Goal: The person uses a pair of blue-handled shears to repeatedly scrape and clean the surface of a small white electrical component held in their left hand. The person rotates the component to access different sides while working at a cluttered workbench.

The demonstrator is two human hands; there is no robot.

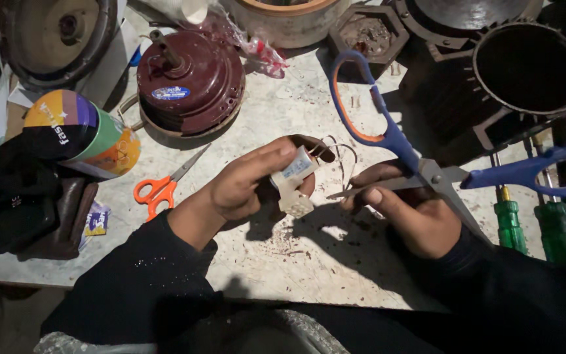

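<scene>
blue oval label (170, 93) atop maroon motor (190, 82); multicoloured can (90, 131) far left.

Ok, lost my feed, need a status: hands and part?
Left hand grips white capacitor. Right hand holds blue scissors by the blades, open. Capacitor wires near tips. Nothing blocking.

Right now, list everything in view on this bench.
white capacitor block: one, white, in left hand
blue scissors: one, blue handles, open, in right hand
orange scissors: one, orange, bench left of centre
maroon motor: one, dark red, upper left
colourful can: one, lying at left
green screwdrivers: two, right edge
black finned housing: one, upper right
left hand: one, gripping block
right hand: one, gripping scissors
</scene>
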